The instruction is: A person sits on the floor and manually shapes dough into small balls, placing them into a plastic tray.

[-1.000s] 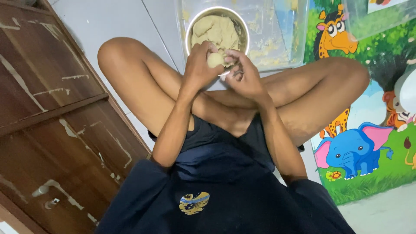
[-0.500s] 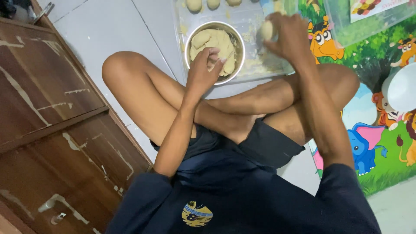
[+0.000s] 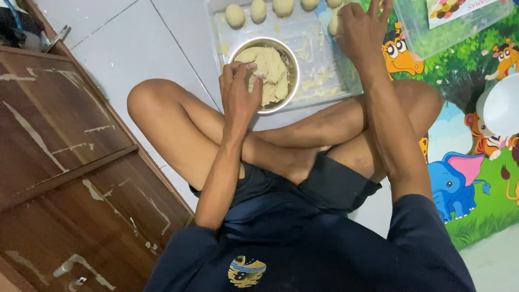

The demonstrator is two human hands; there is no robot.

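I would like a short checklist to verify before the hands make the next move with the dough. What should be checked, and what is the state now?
1. Left hand has contact with the dough in the metal bowl: ok, fingers press into it.
2. Right hand has placed its dough ball fully on the clear tray: cannot tell, the hand covers most of it.
3. Free space on the tray for more balls: ok, the bare middle area shows.
4. Finished balls are apart from each other: ok, the row along the far edge shows gaps.
5. Bowl sits steady on the tray: ok, it looks flat.
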